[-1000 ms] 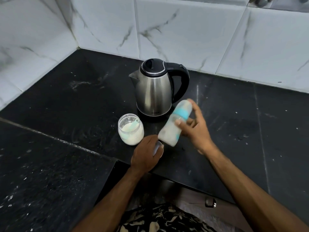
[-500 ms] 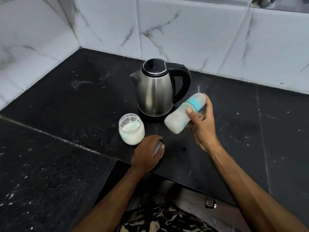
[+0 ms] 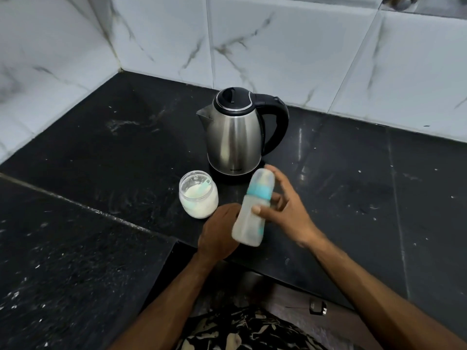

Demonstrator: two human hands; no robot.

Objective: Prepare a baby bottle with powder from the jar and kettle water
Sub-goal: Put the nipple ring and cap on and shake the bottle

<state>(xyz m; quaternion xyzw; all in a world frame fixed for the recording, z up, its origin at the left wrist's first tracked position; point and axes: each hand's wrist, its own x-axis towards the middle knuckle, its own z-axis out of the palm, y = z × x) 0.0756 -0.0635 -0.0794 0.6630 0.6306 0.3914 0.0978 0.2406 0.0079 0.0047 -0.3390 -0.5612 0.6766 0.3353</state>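
Baby bottle (image 3: 254, 209), capped and ringed with a teal collar, is held in the air above the black stone counter (image 3: 101, 152), tilted with its cap leaning toward the kettle. The right hand (image 3: 283, 213) grips it around the middle, thumb across the front and fingers behind. A cloudy whitish fill shows inside, so powder and water both seem to be in already, and judging by the tilt this looks like mixing. The left hand (image 3: 218, 236) rests on the counter edge, curled over something small; I cannot tell what, or how firmly it is held. The glass powder jar (image 3: 198, 197) stands lidless just beside that hand, a teal scoop left inside. The steel electric kettle (image 3: 235, 137) sits upright behind, lid closed. What probably remains: finishing the mixing and closing the jar.
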